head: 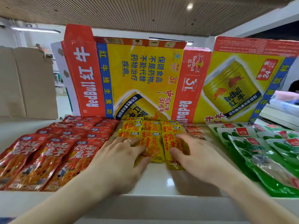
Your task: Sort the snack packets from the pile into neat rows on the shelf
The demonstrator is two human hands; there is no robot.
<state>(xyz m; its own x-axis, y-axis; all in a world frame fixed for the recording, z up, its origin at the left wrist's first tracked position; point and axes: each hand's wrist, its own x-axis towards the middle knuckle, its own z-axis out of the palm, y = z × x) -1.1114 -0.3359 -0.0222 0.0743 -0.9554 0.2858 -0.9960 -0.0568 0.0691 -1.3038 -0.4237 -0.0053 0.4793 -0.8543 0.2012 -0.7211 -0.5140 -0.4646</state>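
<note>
Head view: the yellow packets (152, 143) are being pressed down on the white shelf (159, 180) by both hands. The left hand (119, 155) is being laid over the left yellow row, with fingers spread and almost straight and not curled round a packet. The right hand (198, 153) is being laid on the right yellow row the same way. Red packets (48, 156) are lying in rows just left of the left hand. Green packets (258, 152) are lying just right of the right hand. A Red Bull box (137, 75) is standing beyond the fingertips.
</note>
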